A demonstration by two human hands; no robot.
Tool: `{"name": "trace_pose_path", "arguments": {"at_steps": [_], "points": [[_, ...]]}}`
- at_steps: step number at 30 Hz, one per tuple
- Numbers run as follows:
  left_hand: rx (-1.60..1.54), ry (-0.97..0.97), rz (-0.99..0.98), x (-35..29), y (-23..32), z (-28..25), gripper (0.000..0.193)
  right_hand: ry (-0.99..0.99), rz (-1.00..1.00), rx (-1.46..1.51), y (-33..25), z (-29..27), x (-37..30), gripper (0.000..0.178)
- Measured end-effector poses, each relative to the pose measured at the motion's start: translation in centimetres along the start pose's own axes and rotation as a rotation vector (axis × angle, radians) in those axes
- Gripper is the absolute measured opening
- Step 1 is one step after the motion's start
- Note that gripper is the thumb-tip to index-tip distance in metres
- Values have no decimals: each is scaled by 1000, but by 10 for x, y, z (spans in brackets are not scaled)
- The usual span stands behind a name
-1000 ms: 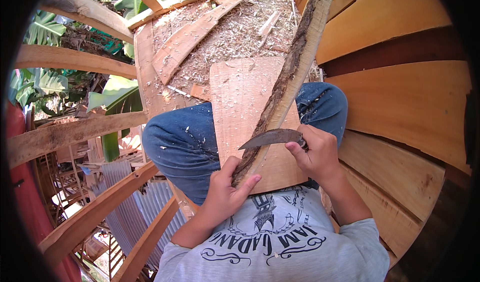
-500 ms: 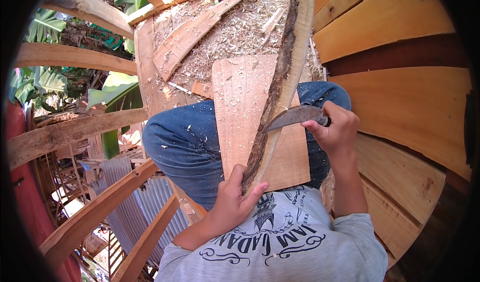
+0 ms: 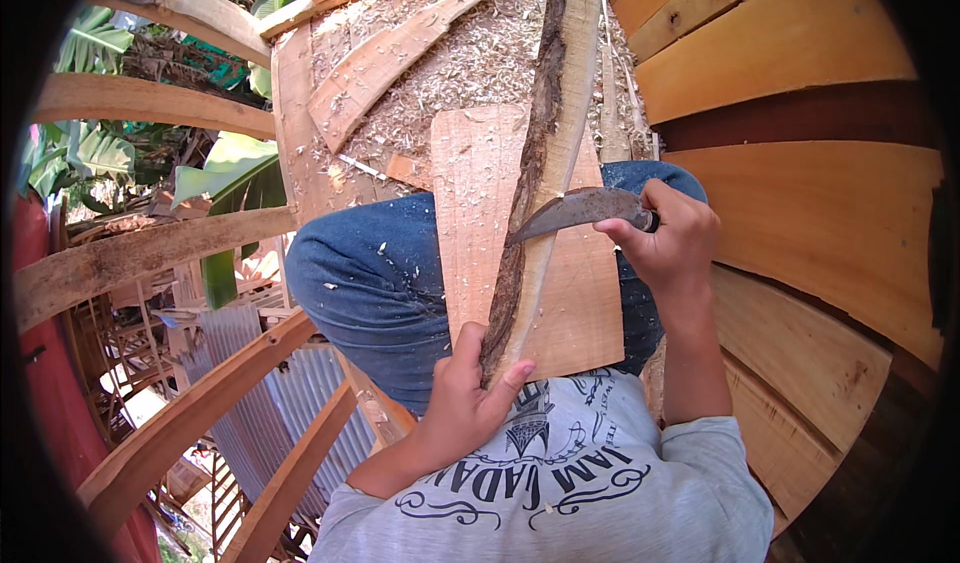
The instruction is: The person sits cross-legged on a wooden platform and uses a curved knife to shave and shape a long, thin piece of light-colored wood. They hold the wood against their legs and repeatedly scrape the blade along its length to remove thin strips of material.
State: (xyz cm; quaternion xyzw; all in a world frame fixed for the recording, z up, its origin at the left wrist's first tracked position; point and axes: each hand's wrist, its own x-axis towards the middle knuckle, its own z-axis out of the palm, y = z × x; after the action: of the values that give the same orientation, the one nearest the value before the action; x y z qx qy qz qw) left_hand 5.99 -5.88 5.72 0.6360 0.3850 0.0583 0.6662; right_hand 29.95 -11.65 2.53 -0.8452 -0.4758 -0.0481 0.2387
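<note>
A long strip of wood point(image 3: 565, 113) with rough dark bark along its left edge slants away from my body over my lap. My left hand point(image 3: 474, 388) is wrapped round its near end, close to my shirt. In my right hand point(image 3: 672, 235) is a knife point(image 3: 585, 210) with a broad, curved, dark blade; the handle is mostly hidden by my fingers. The blade lies across the strip, its tip reaching the bark side. Under the strip, a flat pale board point(image 3: 470, 193) rests across my jeans, dotted with small shavings.
Curly wood shavings point(image 3: 430, 83) cover the floor ahead, with a loose plank point(image 3: 385, 58) among them. A wall of wide boards point(image 3: 800, 198) rises close on the right. At left are open wooden rails point(image 3: 150, 253), with banana leaves point(image 3: 235, 178) and corrugated sheets point(image 3: 235, 363) beyond.
The far part of the strip has swung left. The knife has moved slightly left and away from me along the strip. My left hand keeps its grip on the near end.
</note>
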Motion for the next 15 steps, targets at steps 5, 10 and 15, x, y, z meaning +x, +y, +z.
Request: {"name": "trace_pose_path", "arguments": {"at_steps": [5, 10, 15], "points": [[18, 11, -34, 1, -6, -6, 29, -142, -27, 128, -20, 2, -13, 61], [81, -18, 112, 4, 2, -7, 31, -106, -58, 175, -13, -3, -2, 56], [81, 9, 136, 10, -5, -4, 30, -276, -218, 241, -29, -9, -14, 52]]}}
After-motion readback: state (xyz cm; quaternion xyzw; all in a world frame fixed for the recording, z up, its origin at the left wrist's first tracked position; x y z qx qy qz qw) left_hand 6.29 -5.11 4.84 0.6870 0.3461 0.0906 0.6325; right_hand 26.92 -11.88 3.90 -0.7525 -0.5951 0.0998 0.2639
